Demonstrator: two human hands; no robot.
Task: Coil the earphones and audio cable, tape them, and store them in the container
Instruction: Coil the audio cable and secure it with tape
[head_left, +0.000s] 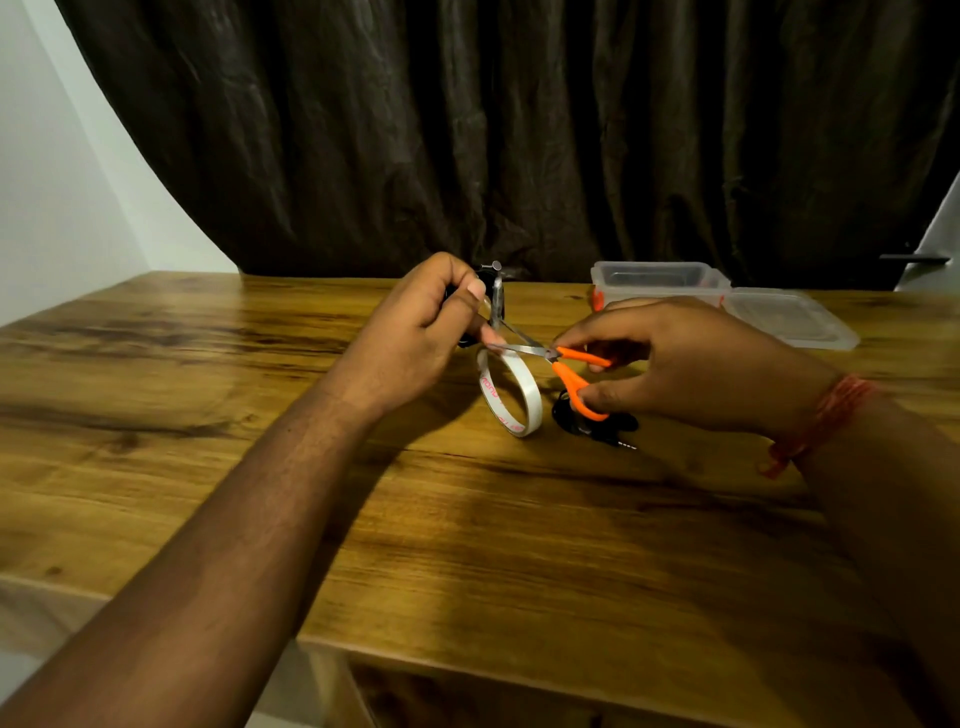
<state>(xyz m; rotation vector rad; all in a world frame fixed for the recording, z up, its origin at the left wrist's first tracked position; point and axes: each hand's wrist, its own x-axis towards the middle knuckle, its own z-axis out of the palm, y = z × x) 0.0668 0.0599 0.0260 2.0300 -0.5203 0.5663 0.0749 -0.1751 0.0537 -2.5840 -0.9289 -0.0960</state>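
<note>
My left hand (431, 322) is closed around a coiled black cable (485, 283), held above the table with a strip of clear tape running down from it. The tape roll (511, 397) hangs on that strip, standing on edge just above the wood. My right hand (675, 364) grips orange-handled scissors (571, 374), whose blades are spread around the tape strip close to my left fingers. A second black coil with a jack plug (597, 423) lies on the table under my right hand, partly hidden by it.
A clear plastic container (660, 283) stands at the back right of the wooden table (260, 415), its lid (789, 317) lying beside it to the right. A dark curtain hangs behind. The table's front edge runs near the bottom.
</note>
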